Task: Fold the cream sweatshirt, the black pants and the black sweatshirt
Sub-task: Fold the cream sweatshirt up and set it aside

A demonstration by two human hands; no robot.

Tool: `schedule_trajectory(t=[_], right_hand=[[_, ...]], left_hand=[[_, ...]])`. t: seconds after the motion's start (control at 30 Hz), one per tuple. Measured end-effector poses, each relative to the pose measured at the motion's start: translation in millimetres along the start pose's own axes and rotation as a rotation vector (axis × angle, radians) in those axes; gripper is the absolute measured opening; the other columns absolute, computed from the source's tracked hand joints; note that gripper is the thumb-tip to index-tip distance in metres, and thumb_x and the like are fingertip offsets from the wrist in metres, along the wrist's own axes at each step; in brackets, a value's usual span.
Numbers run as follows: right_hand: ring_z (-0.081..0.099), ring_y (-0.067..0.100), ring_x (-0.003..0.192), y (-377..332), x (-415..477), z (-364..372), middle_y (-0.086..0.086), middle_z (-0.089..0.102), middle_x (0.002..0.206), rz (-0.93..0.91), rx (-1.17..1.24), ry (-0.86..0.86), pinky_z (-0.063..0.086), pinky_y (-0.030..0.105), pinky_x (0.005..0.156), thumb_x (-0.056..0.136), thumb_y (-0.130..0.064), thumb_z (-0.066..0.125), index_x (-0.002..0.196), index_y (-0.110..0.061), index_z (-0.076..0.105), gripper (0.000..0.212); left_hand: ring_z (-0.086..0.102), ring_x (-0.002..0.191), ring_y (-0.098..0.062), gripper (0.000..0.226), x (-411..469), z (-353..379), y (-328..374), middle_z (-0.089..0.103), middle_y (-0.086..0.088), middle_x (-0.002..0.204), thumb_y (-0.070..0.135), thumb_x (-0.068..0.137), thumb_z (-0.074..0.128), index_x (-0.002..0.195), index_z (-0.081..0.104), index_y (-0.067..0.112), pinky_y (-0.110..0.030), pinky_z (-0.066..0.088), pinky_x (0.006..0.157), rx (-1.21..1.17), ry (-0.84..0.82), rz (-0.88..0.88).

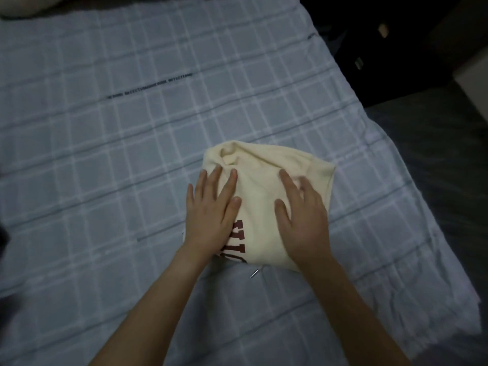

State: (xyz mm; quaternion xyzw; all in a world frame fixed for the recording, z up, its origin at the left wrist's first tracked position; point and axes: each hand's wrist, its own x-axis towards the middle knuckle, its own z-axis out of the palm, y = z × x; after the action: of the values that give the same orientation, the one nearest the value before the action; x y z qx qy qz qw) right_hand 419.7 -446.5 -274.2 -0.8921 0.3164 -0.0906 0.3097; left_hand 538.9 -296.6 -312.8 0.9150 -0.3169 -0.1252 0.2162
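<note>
The cream sweatshirt lies folded into a compact bundle on the checked bedspread, right of centre. Dark red letters show on its near left part. My left hand lies flat on the bundle's left side, fingers straight and spread. My right hand presses flat on the right side, fingers straight. A thin drawstring tip sticks out at the near edge. The black pants and the black sweatshirt are not clearly in view.
The pale blue-grey checked bedspread covers the bed; its right edge drops to a dark floor. A dark patch of fabric shows at the left edge. A pale pillow or cloth lies at the far left corner.
</note>
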Motion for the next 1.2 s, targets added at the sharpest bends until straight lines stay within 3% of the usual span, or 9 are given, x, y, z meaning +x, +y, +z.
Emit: schedule_trajectory(t=[0.07, 0.13, 0.2, 0.33, 0.57, 0.7, 0.83, 1.0, 1.2], right_hand=[[0.026, 0.035, 0.146, -12.3, 2.8, 13.0, 0.015, 0.030, 0.157, -0.056, -0.194, 0.103, 0.021, 0.052, 0.119, 0.096, -0.040, 0.034, 0.151, -0.025, 0.036, 0.058], [0.017, 0.029, 0.150, -19.4, 10.0, 23.4, 0.007, 0.024, 0.162, -0.170, -0.319, 0.060, 0.013, 0.052, 0.121, 0.099, -0.044, 0.029, 0.153, -0.029, 0.030, 0.057], [0.012, 0.025, 0.152, -4.6, 24.1, 34.4, -0.001, 0.020, 0.163, -0.160, -0.369, -0.032, 0.009, 0.054, 0.121, 0.099, -0.052, 0.020, 0.154, -0.037, 0.023, 0.058], [0.006, 0.019, 0.152, 30.9, 43.7, 53.7, -0.007, 0.014, 0.164, -0.018, -0.274, -0.138, 0.006, 0.051, 0.122, 0.097, -0.055, 0.013, 0.153, -0.045, 0.011, 0.057], [0.013, 0.018, 0.151, 33.9, 52.6, 65.2, -0.008, 0.023, 0.162, 0.003, -0.206, -0.152, 0.009, 0.050, 0.122, 0.097, -0.052, 0.020, 0.153, -0.044, 0.016, 0.056], [0.008, 0.016, 0.151, 36.1, 48.6, 46.6, -0.009, 0.016, 0.163, -0.031, -0.154, -0.230, 0.007, 0.049, 0.122, 0.098, -0.056, 0.020, 0.153, -0.046, 0.011, 0.057], [0.002, 0.011, 0.152, 54.2, 30.9, 34.9, -0.013, 0.009, 0.164, -0.097, -0.113, -0.237, 0.001, 0.044, 0.123, 0.098, -0.057, 0.023, 0.154, -0.045, 0.003, 0.060], [0.011, 0.011, 0.151, 66.0, 36.5, 55.5, -0.011, 0.020, 0.162, -0.097, -0.077, -0.146, 0.005, 0.041, 0.122, 0.098, -0.052, 0.026, 0.154, -0.039, 0.014, 0.059], [0.012, 0.014, 0.150, 56.5, 35.2, 42.0, -0.009, 0.020, 0.163, -0.083, -0.043, -0.183, 0.009, 0.049, 0.122, 0.098, -0.050, 0.023, 0.154, -0.039, 0.017, 0.058]], left_hand=[[0.002, 0.151, -0.028, 0.058, 11.0, 3.5, 3.4, 0.006, -0.002, 0.165, 0.051, 0.099, 0.015, 0.155, 0.014, 0.037, -0.055, 0.004, 0.119, 0.081, 0.006, 0.006], [-0.002, 0.152, -0.025, 0.060, 19.3, 6.6, 0.5, 0.001, -0.002, 0.165, 0.050, 0.098, 0.011, 0.156, 0.010, 0.035, -0.054, 0.001, 0.120, 0.118, -0.008, 0.004], [-0.002, 0.152, -0.024, 0.061, 26.6, 9.6, -0.1, 0.000, -0.002, 0.165, 0.050, 0.098, 0.010, 0.156, 0.009, 0.033, -0.053, 0.000, 0.121, 0.111, -0.026, -0.008], [-0.001, 0.152, -0.021, 0.060, 41.4, 22.3, -4.8, 0.001, 0.000, 0.165, 0.048, 0.099, 0.012, 0.156, 0.008, 0.031, -0.048, 0.003, 0.122, 0.018, -0.027, 0.008], [-0.006, 0.152, -0.018, 0.059, 53.0, 35.5, -15.4, -0.003, 0.003, 0.165, 0.048, 0.099, 0.013, 0.156, 0.003, 0.033, -0.047, 0.005, 0.123, -0.030, -0.118, -0.013], [-0.006, 0.151, -0.016, 0.066, 36.4, 12.6, -25.6, -0.007, 0.004, 0.164, 0.057, 0.095, 0.009, 0.156, 0.002, 0.033, -0.044, 0.003, 0.123, -0.027, -0.206, 0.055], [0.001, 0.152, -0.017, 0.064, 12.6, 6.5, -44.0, -0.002, 0.005, 0.165, 0.059, 0.096, 0.012, 0.156, 0.004, 0.036, -0.046, 0.009, 0.123, -0.059, -0.209, -0.001], [0.008, 0.151, -0.017, 0.058, 16.7, 26.6, -49.4, 0.005, 0.007, 0.165, 0.053, 0.099, 0.019, 0.155, 0.008, 0.039, -0.037, 0.013, 0.119, -0.142, -0.142, -0.021], [0.009, 0.150, -0.016, 0.057, 14.6, 15.1, -42.9, 0.006, 0.010, 0.164, 0.051, 0.100, 0.030, 0.154, 0.014, 0.041, -0.043, 0.013, 0.122, -0.251, -0.173, -0.074]])
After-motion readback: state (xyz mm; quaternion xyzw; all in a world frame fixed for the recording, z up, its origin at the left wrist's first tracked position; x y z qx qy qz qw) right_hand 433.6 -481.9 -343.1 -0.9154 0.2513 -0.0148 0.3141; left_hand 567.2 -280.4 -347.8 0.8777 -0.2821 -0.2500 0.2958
